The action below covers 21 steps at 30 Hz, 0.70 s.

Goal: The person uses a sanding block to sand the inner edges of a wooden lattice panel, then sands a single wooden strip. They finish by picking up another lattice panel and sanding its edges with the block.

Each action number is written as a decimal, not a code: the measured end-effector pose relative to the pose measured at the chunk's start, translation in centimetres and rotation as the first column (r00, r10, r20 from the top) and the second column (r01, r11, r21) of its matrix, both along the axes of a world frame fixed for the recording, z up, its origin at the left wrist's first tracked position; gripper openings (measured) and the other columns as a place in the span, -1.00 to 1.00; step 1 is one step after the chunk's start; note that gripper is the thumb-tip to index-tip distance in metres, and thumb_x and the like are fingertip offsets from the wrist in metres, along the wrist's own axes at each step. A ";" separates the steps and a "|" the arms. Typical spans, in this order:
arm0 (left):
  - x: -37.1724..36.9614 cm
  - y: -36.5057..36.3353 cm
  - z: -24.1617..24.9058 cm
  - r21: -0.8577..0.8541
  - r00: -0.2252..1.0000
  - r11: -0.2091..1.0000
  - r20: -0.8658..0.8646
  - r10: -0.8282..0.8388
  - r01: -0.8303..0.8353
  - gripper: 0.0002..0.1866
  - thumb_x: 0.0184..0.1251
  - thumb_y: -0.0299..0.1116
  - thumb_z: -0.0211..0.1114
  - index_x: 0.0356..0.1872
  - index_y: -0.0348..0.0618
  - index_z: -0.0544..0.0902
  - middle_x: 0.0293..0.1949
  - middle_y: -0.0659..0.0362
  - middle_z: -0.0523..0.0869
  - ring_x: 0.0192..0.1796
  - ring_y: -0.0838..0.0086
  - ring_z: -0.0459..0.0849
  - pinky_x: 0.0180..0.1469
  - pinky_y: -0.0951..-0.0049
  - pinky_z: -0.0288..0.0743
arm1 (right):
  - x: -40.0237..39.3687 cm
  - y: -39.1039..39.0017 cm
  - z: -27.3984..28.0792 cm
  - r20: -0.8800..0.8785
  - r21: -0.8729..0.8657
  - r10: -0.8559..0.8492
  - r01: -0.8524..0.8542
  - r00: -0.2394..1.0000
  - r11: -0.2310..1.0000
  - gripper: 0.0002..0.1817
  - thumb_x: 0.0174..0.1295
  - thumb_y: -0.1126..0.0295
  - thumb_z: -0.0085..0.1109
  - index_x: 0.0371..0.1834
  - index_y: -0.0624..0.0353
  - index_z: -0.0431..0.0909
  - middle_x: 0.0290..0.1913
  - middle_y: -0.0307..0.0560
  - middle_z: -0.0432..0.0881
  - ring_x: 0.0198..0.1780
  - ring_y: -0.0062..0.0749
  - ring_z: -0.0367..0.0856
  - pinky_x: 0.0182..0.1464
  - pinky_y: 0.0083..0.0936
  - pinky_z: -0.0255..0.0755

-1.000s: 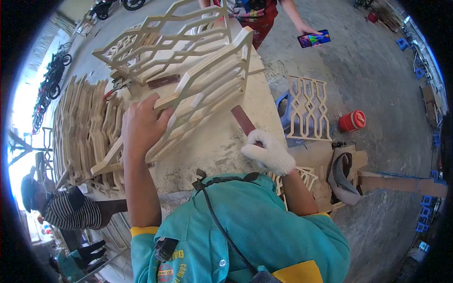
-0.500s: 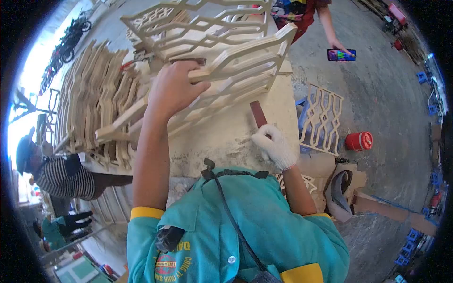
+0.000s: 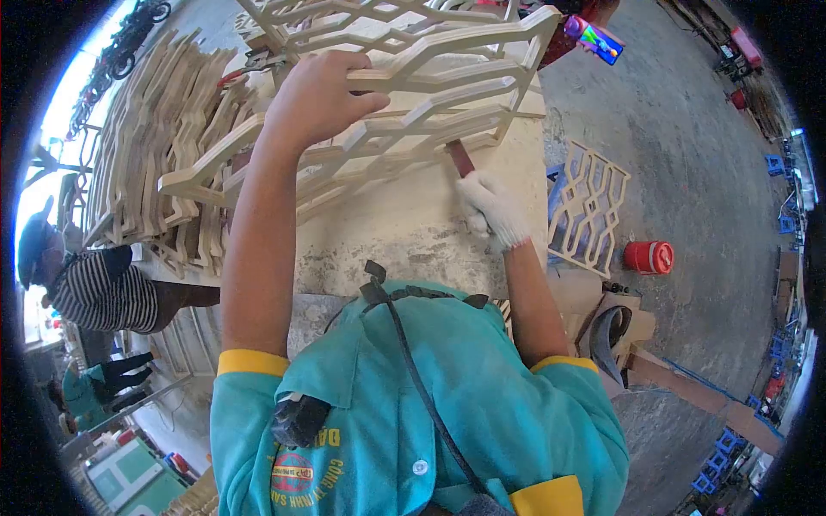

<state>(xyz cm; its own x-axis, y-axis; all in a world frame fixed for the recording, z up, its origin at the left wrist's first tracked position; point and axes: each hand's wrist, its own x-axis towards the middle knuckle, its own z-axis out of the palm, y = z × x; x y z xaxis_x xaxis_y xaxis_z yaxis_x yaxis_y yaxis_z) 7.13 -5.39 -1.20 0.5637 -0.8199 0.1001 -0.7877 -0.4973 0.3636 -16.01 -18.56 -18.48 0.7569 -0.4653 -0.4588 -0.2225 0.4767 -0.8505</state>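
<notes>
My bare left hand is closed around the near rail of a pale wooden lattice panel, which stands tilted on edge over the worktable. In my right hand, wearing a white knitted glove, is a flat reddish-brown sandpaper strip. The strip's far end reaches the panel's lower bars near its right corner. Behind this panel lies another lattice panel. A metal tool with red on its handle shows just beyond my left hand.
Many similar wooden panels are stacked on the left. To the right, a lattice panel leans beside the table, near a red jug. A person holds a phone at the far side. Another in a striped shirt stands left.
My right hand has moved forward with the strip, bringing it up to the panel. My left hand still grips the panel, and the whole view has shifted slightly. The phone has tilted and moved nearer the panel.
</notes>
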 end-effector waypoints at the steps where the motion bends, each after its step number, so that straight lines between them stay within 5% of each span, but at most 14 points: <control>1: 0.1 0.0 0.0 0.008 1.000 1.000 -0.010 0.001 -0.001 -0.44 -0.02 -0.07 0.47 -0.04 -0.26 0.69 -0.16 -0.09 0.74 -0.08 0.03 0.71 0.06 0.16 0.55 | 0.8 -0.3 -1.4 0.011 -0.050 -0.031 0.031 0.999 0.998 -0.79 0.29 0.24 0.19 -0.41 0.02 0.40 -0.64 -0.34 0.37 -0.78 -0.68 0.20 -0.79 -0.65 0.04; 2: 0.2 0.0 0.0 0.015 1.000 1.000 -0.020 0.002 -0.002 -0.43 -0.03 -0.06 0.47 -0.03 -0.26 0.69 -0.16 -0.09 0.74 -0.08 0.04 0.71 0.06 0.16 0.55 | 1.4 -0.7 -2.5 0.024 -0.099 -0.060 0.062 0.998 0.993 -0.79 0.29 0.24 0.19 -0.41 0.01 0.40 -0.64 -0.34 0.37 -0.78 -0.69 0.19 -0.79 -0.66 0.03; 5: -0.3 0.1 -0.1 -0.039 0.995 0.999 0.095 -0.009 0.013 -0.58 0.05 -0.18 0.48 -0.13 -0.25 0.71 -0.38 0.00 0.76 -0.35 0.27 0.75 -0.18 0.28 0.58 | 1.9 -2.1 -2.2 0.126 0.120 -0.179 0.164 0.976 0.979 -0.80 0.29 0.24 0.19 -0.41 0.00 0.40 -0.64 -0.35 0.36 -0.77 -0.70 0.20 -0.79 -0.66 0.01; 8: -0.2 0.0 -0.1 -0.100 0.997 0.995 0.072 -0.018 0.025 -0.60 0.03 -0.17 0.47 -0.18 -0.25 0.71 -0.40 -0.01 0.76 -0.34 0.26 0.75 -0.19 0.26 0.58 | 1.0 -1.8 -1.3 -0.065 -0.037 0.138 -0.141 0.988 0.989 -0.79 0.28 0.24 0.20 -0.42 0.00 0.41 -0.64 -0.35 0.37 -0.76 -0.70 0.24 -0.78 -0.66 0.01; 11: 0.6 -0.1 -0.9 -0.120 0.996 0.992 0.076 -0.035 0.044 -0.60 0.01 -0.16 0.47 -0.18 -0.23 0.72 -0.38 -0.02 0.76 -0.33 0.22 0.76 -0.19 0.24 0.58 | 1.2 -2.3 -2.0 0.078 0.093 0.017 -0.024 0.997 0.995 -0.79 0.27 0.23 0.22 -0.43 0.00 0.42 -0.63 -0.34 0.38 -0.76 -0.70 0.25 -0.78 -0.66 0.02; 14: 0.2 -0.1 -0.3 -0.095 0.995 0.995 0.098 -0.017 0.027 -0.60 0.01 -0.17 0.47 -0.16 -0.21 0.73 -0.36 -0.02 0.77 -0.31 0.17 0.75 -0.17 0.22 0.57 | 1.6 0.2 -0.8 -0.063 -0.145 0.159 -0.166 0.985 0.975 -0.76 0.27 0.28 0.22 -0.51 0.00 0.40 -0.68 -0.38 0.36 -0.81 -0.71 0.18 -0.80 -0.66 -0.03; 15: -0.2 -0.3 1.1 0.085 0.998 0.996 -0.048 0.034 -0.030 -0.47 0.01 -0.08 0.43 0.04 -0.09 0.69 -0.11 -0.06 0.74 0.01 0.11 0.69 0.12 0.17 0.53 | 1.8 1.0 -0.9 -0.037 -0.165 0.139 -0.144 0.990 0.976 -0.76 0.26 0.28 0.22 -0.51 0.01 0.41 -0.68 -0.38 0.36 -0.81 -0.72 0.19 -0.80 -0.66 -0.02; 21: -0.2 0.1 0.2 -0.013 0.996 1.000 0.086 0.017 -0.016 -0.47 0.01 -0.07 0.43 0.05 -0.03 0.69 -0.08 -0.05 0.73 0.04 0.10 0.67 0.13 0.17 0.53 | 1.7 0.9 -2.0 0.011 -0.207 0.028 -0.025 1.000 0.978 -0.77 0.26 0.24 0.21 -0.44 0.08 0.43 -0.66 -0.33 0.38 -0.76 -0.67 0.25 -0.77 -0.62 0.06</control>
